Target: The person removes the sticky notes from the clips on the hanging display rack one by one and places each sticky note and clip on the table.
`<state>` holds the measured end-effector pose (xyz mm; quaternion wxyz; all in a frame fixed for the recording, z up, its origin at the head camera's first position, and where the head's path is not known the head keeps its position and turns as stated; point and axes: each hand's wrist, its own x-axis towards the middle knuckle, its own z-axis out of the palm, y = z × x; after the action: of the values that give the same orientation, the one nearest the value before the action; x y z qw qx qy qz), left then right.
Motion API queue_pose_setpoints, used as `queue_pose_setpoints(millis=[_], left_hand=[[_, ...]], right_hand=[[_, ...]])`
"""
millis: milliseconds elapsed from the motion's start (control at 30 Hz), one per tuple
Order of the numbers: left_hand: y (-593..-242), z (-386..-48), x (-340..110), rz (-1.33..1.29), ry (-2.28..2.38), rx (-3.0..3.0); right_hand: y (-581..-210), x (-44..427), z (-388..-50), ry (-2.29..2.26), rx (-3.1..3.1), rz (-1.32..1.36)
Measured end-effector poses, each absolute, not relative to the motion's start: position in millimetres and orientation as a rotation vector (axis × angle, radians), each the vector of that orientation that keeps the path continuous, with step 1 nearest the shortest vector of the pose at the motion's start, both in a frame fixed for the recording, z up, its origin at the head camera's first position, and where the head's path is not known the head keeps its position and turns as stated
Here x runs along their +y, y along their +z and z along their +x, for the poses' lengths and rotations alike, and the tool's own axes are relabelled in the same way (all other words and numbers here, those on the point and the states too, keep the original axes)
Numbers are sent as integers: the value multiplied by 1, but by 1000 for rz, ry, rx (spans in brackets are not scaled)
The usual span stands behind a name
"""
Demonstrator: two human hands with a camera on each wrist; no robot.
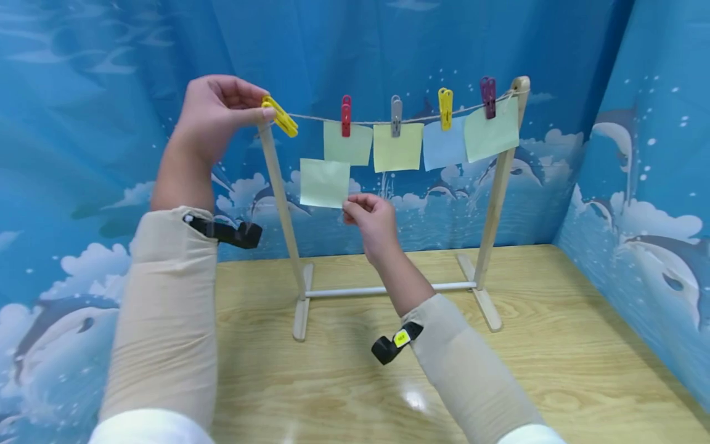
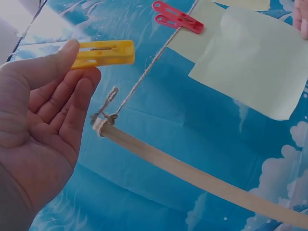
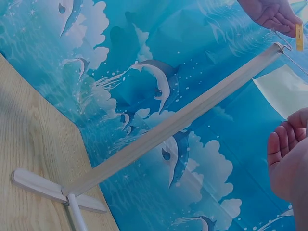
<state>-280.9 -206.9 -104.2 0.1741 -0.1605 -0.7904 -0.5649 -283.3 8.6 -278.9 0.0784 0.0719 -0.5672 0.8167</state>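
My left hand (image 1: 213, 117) pinches a yellow clothespin (image 1: 280, 116) between thumb and fingers, near the top of the left wooden post (image 1: 280, 197). In the left wrist view that clothespin (image 2: 107, 53) looks apart from the string (image 2: 149, 67). Lower and to the right, my right hand (image 1: 374, 225) pinches a pale green paper square (image 1: 325, 183) by its bottom right corner. The square hangs in front of the line, below and left of a green paper (image 1: 347, 143) held by a red clothespin (image 1: 346, 116). The right wrist view shows only part of the right hand (image 3: 291, 154).
Further right on the string hang a yellow paper (image 1: 397, 148) under a grey clothespin (image 1: 396, 116), a blue paper (image 1: 444, 145) under a yellow one (image 1: 445, 108), and a green paper (image 1: 492, 131) under a purple one (image 1: 488, 97). The stand's white crossbar (image 1: 388, 290) runs low above the wooden table (image 1: 344, 382).
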Motion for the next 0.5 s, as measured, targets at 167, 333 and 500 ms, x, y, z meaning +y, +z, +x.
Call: queue_pose_setpoints(millis=[167,333,500], left_hand=[[-114,-279,-206,-529,-1621,-2222],[-124,-275,-206,-569,-1612,-2215],[-136,-270,-204,-629,-1676,-2163]], right_hand=[[-282,14,-278,2441,-1722,162],[-285,23,-273,2427,-1743,163],[-288,32,-268,2413,-1756,220]])
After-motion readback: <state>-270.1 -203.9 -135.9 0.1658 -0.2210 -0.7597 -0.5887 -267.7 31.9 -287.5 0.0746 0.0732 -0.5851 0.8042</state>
